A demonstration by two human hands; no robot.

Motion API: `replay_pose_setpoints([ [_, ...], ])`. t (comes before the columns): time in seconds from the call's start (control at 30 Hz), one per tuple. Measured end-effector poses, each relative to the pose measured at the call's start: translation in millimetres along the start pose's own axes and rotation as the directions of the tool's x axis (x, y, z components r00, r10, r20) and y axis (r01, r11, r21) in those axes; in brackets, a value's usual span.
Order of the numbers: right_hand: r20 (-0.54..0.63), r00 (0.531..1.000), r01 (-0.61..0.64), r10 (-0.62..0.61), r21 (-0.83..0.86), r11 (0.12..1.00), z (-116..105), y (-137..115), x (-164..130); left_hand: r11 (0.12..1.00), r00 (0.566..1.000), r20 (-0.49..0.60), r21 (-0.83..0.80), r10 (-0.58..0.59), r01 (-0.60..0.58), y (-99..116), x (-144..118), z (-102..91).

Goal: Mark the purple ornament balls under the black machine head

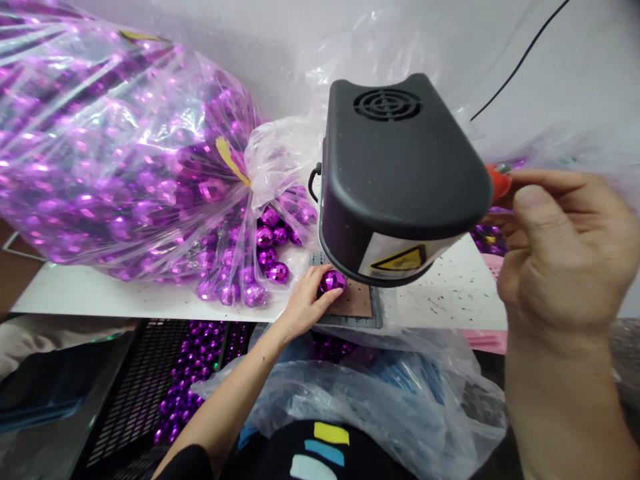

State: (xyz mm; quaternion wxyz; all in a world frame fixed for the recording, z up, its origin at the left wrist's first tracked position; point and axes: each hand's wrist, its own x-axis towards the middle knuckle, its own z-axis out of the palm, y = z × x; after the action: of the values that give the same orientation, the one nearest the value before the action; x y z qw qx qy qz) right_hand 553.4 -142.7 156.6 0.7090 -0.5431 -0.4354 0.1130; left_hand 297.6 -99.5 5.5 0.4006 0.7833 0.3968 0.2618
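Observation:
A shiny purple faceted ball (332, 281), like a mirror-ball ornament, rests between the thumb and fingers of my left hand (306, 297). It sits over a brown plate (357, 301) on the base of a black-housed machine (400, 167), partly under the housing. On the right, my right hand (565, 247) is closed around a red handle (499, 181) at the machine's side; part of the handle is hidden by the fingers. Several loose purple balls (267, 257) lie left of my left hand, by the mouth of a clear bag.
A big tied clear bag (125, 167) full of purple balls fills the left of the white table (435, 293). Below stand a black crate (125, 387) with purple balls and an open clear plastic bag (360, 400). Another person's sleeve (55, 340) shows at left.

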Motion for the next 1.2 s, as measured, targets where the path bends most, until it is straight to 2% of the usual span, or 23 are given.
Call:
replay_pose_setpoints([
  [0.1, 0.009, 1.000, 0.005, -0.005, 0.003, 1.000, 0.0, 0.5, -1.1, 0.992, 0.998, -0.018, 0.114, 0.060, -0.057, 8.0, 1.4, 4.4],
  [0.2, 0.011, 1.000, 0.020, -0.020, -0.003, 1.000, -0.8, -5.2, -2.0, 0.982, 0.996, -0.041, 0.173, 0.080, -0.072, 9.3, 3.7, 16.6],
  [0.33, 0.016, 0.998, 0.060, -0.059, -0.035, 0.998, 0.6, -21.3, -2.1, 0.993, 0.989, -0.142, 0.115, 0.053, -0.037, -0.6, 6.0, 39.5],
  [0.43, 0.101, 0.989, 0.122, -0.112, -0.104, 0.987, 6.2, -32.6, -1.9, 0.998, 0.988, -0.148, 0.039, 0.047, -0.042, -7.3, 6.4, 49.4],
  [0.53, 0.253, 0.960, 0.180, -0.121, -0.227, 0.957, 14.0, -34.6, 0.4, 1.000, 0.992, -0.120, 0.009, 0.031, -0.030, -6.1, 6.2, 49.1],
  [0.6, 0.304, 0.946, 0.212, -0.115, -0.309, 0.927, 19.2, -31.4, 3.7, 1.000, 0.993, -0.113, 0.013, 0.024, -0.022, -2.1, 6.1, 46.3],
  [0.8, 0.265, 0.945, 0.296, -0.193, -0.438, 0.849, 29.2, -26.8, 10.5, 1.000, 0.998, -0.064, 0.006, 0.016, -0.016, 7.1, 5.6, 41.2],
  [0.9, 0.219, 0.928, 0.372, -0.302, -0.476, 0.797, 27.6, -25.3, -2.2, 1.000, 0.997, -0.080, -0.016, 0.004, -0.005, 7.8, 5.0, 41.8],
  [1.0, 0.132, 0.886, 0.442, -0.444, -0.530, 0.724, 18.7, -18.9, -27.8, 1.000, 0.993, -0.122, -0.030, 0.002, -0.005, 8.0, 4.5, 42.5],
  [1.1, 0.158, 0.870, 0.458, -0.466, -0.608, 0.648, 5.7, -11.2, -54.5, 1.000, 0.992, -0.122, -0.014, 0.017, -0.019, 8.1, 4.3, 42.4],
  [1.2, 0.206, 0.873, 0.475, -0.443, -0.563, 0.676, -3.9, -6.1, -72.8, 0.999, 0.993, -0.114, 0.001, 0.034, -0.034, 7.5, 4.2, 42.6],
])
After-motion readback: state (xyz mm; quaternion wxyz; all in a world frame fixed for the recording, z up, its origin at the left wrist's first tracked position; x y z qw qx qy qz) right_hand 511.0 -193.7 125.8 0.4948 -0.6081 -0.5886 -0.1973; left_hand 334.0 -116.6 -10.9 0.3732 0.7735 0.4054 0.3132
